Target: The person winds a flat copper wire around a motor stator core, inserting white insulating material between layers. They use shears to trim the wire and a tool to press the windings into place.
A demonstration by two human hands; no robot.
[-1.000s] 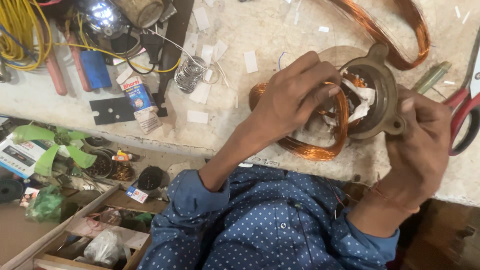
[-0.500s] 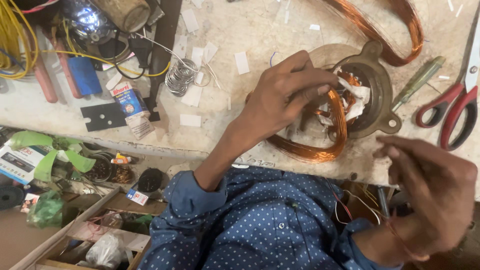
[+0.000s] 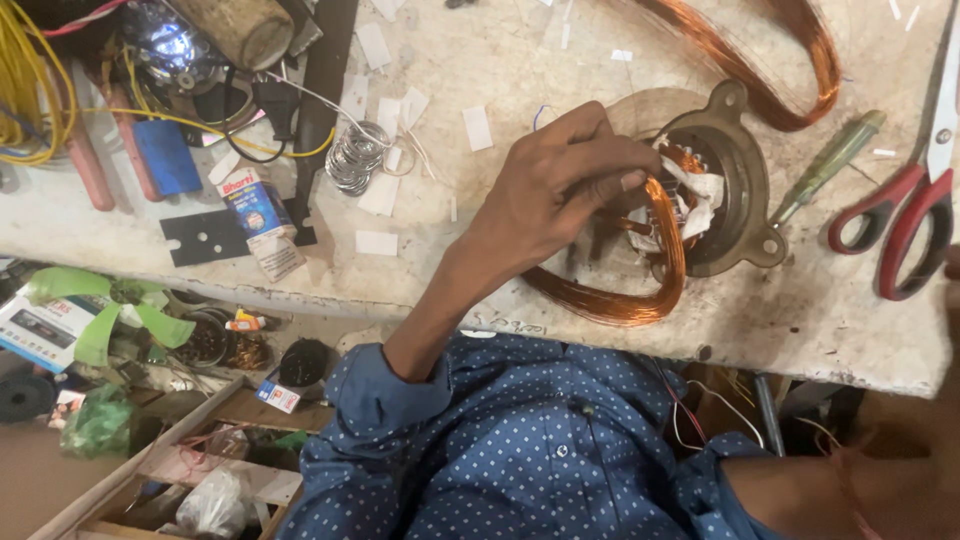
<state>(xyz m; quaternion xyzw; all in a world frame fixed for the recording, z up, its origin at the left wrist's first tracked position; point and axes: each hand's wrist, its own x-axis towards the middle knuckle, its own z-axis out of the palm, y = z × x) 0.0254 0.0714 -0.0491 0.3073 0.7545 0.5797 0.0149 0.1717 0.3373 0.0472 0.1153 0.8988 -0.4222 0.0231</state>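
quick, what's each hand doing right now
Left hand: closed, its grip pinching the copper wire coil at the motor stator.
Right hand: mostly out of frame at the right edge; state cannot be told.

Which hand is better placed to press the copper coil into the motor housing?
Left. The left hand grips the copper coil right at the motor housing. The right arm sits low, off the bench, with its fingers out of view.

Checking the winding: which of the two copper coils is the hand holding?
The left hand grips the coil looping out of the stator toward the bench's near edge. The other coil lies untouched beyond the stator.
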